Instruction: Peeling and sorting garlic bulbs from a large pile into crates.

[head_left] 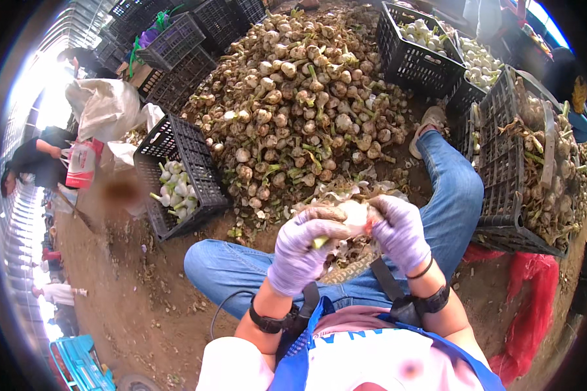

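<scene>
One garlic bulb (353, 214) is gripped by both hands — left hand (301, 246), right hand (401, 229) — while peeled garlic is kept in a black crate (202, 171).

A: The gloves on the left hand (301, 251) and right hand (401, 231) look like thin knitted cloth, matt.

B: Yes. The garlic bulb (353, 214) has dry papery skin; the crate (179, 173) is black matt plastic.

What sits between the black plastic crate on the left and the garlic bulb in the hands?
In the head view, bare brown dirt and the bent blue-jeaned knee separate the black plastic crate from the white garlic bulb.
</scene>
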